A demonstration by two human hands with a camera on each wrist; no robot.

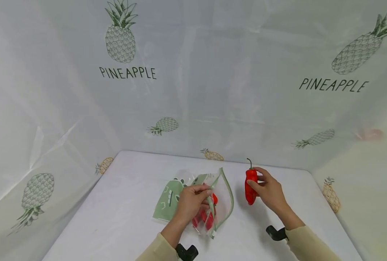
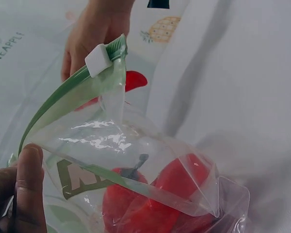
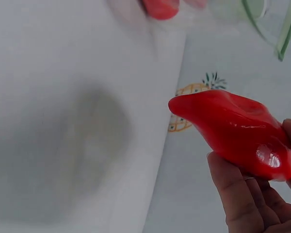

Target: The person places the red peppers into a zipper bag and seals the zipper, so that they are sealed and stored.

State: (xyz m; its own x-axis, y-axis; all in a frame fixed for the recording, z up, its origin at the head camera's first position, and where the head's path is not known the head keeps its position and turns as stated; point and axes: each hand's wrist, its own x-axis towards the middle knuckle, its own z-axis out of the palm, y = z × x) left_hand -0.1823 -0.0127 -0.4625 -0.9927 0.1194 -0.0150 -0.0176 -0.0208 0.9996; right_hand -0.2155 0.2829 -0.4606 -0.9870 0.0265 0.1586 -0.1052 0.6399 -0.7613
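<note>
My left hand (image 1: 191, 201) pinches the rim of a clear zip bag (image 1: 224, 206) with a green zip edge and a white slider. The bag's mouth gapes toward the right. Inside it lie several red peppers (image 2: 160, 194), seen through the plastic. Held up to the right of the bag, a red pepper (image 1: 251, 186) with a green stem is gripped between the thumb and fingers of my right hand (image 1: 271, 190). Its pointed end hangs down in the head view. The right wrist view shows the same glossy pepper (image 3: 237, 131) from its tip side.
Under and left of the filled bag lies a flat green bag (image 1: 165, 203) with a cartoon face. The white tabletop (image 1: 115, 217) ends at a pale hanging sheet (image 1: 213, 90) printed with pineapples, which rises behind and at both sides.
</note>
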